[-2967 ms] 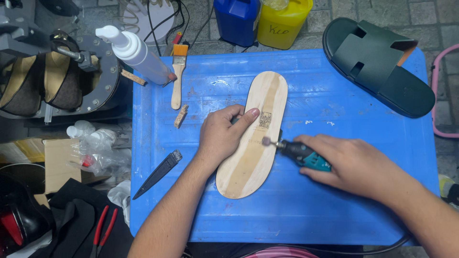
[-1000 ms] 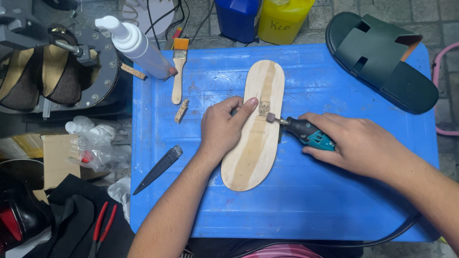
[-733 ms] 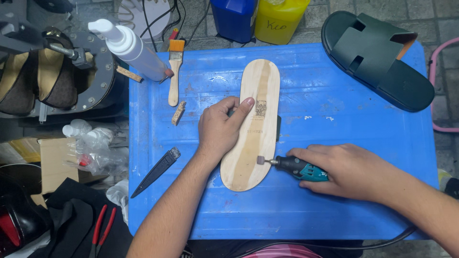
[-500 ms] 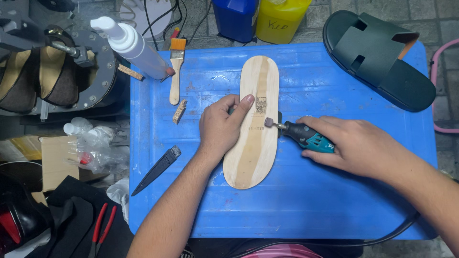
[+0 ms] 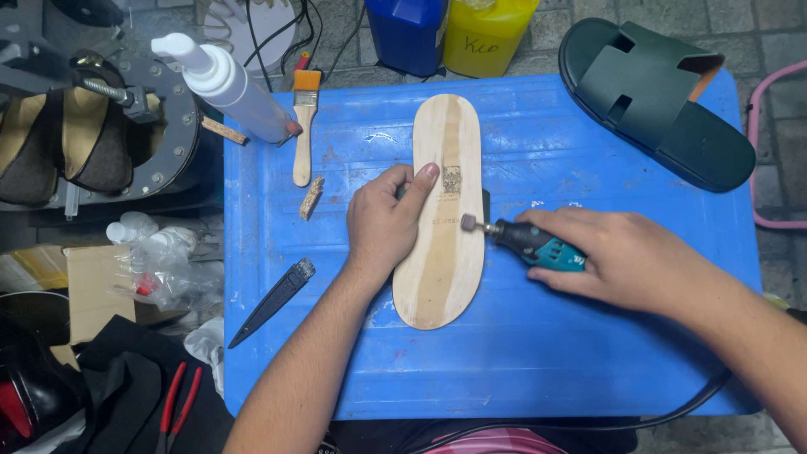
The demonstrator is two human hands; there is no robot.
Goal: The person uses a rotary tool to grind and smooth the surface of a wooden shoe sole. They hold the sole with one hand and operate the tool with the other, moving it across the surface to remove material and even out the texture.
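A pale tan shoe insole lies lengthwise on a blue plastic table. My left hand presses flat on its left edge, thumb across the middle. My right hand grips a teal and black rotary tool. Its small sanding tip touches the insole's right edge near the middle. A black cord runs from the tool off the table's front edge.
A dark green sandal rests on the far right corner. A brush, a white squeeze bottle, a cork bit and a black knife lie at the left. Blue and yellow jugs stand behind. Red-handled pliers lie lower left.
My right hand ran the tool's tip down the insole's right edge toward me and back up; it now sits near the middle. My left hand stayed pressed on the insole.
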